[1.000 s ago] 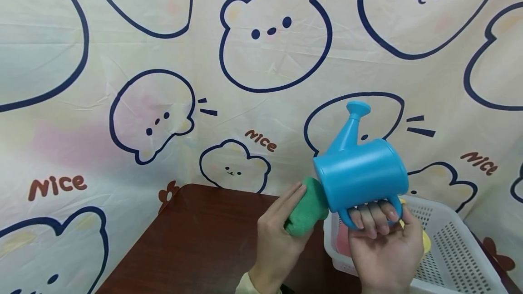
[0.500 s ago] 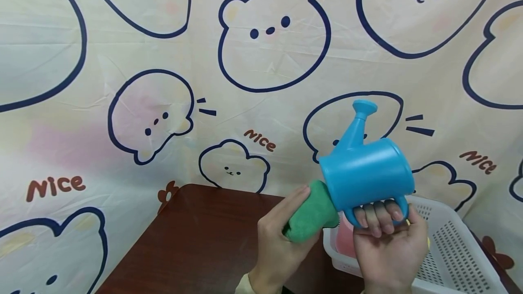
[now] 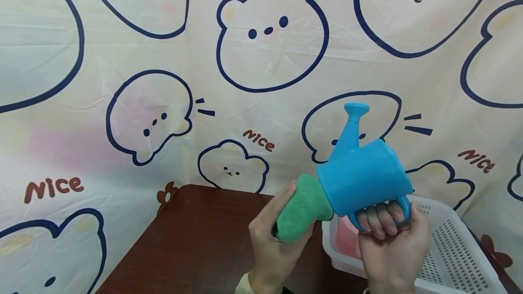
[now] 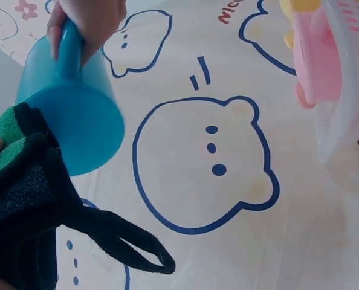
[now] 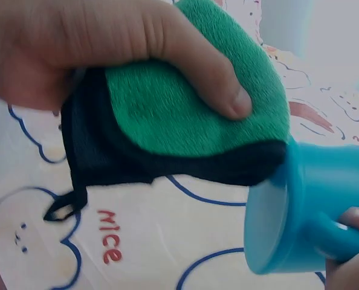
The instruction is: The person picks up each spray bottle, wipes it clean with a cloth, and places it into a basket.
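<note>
My left hand (image 3: 271, 244) holds a folded green cleaning cloth (image 3: 302, 212) with dark trim. In the right wrist view its thumb lies across the green face. A dark hanging loop (image 4: 137, 241) dangles from the cloth in the left wrist view. My right hand (image 3: 390, 239) has its fingers curled through the handle of a blue toy watering can (image 3: 363, 176). The can is held up on its side, handle down, with its spout and sprinkler head pointing upward. The cloth sits against the can's left end, at the edge of its flat round face (image 5: 267, 229).
Below the right hand, a white perforated plastic basket (image 3: 461, 248) stands on the dark brown wooden table (image 3: 196, 239). A pink item (image 3: 347, 239) is in it; the left wrist view also shows something yellow (image 4: 303, 5). A bear-patterned fabric (image 3: 261, 117) hangs behind the table.
The can shifted slightly right, then back left, and its right end now dips lower. My left hand and the cloth went down and right with it, then up and left.
</note>
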A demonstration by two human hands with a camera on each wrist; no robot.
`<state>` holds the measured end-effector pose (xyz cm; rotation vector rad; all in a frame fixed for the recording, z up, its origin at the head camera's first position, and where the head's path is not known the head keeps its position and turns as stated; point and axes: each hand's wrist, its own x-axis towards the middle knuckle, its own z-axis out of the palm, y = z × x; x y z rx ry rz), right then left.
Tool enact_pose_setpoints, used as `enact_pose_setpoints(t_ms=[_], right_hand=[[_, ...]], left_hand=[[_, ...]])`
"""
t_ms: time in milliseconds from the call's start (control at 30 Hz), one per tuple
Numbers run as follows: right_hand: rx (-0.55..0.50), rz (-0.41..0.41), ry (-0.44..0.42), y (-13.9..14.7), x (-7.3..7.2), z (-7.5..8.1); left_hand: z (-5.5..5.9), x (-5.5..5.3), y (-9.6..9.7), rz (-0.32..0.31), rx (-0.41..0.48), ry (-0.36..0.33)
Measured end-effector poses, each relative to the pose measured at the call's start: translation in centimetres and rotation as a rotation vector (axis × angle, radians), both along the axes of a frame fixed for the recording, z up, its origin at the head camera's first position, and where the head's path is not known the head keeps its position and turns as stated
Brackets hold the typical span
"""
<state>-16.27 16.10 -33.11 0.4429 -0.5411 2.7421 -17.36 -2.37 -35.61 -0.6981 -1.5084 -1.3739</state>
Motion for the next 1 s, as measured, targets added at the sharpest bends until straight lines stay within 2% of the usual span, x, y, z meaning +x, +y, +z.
enact_pose_setpoints(t_ms=[167,300,367,467,567,700,800,933,1000], right_hand=[[0.126,-0.244,-0.209,0.0,0.1,0.7],[0.243,-0.376,-0.282,-0.2,0.2,1.1],[0.335,-0.437,-0.321,-0.4,0.2,1.2],[0.528,-0.538,-0.404,-1.0,0.3,1.2],[0.700,-0.599,-0.485,-1.6,0.4,1.0],[0.855,-0.659,-0.515,-2.0,0.6,0.7],[0.979,-0.733,-0.529,-2.3,0.7,0.6],[1.141,-0.857,-0.532,-2.5,0.8,0.5],[1.203,-0.908,-0.502,-2.5,0.9,0.5]], left_hand=[[0.0,-0.1,-0.1,0.022,-0.001,-0.004],[-0.1,-0.1,-0.1,0.028,-0.031,-0.010],[-0.1,-0.1,-0.1,0.028,-0.044,-0.012],[-0.1,-0.1,0.0,0.023,-0.043,-0.023],[0.0,0.0,-0.1,0.034,-0.025,-0.041],[0.2,0.1,-0.3,0.065,0.014,-0.061],[0.3,0.0,-0.4,0.078,0.024,-0.057],[0.2,0.0,-0.4,0.111,-0.007,-0.033],[0.1,-0.2,-0.5,0.140,-0.042,-0.015]])
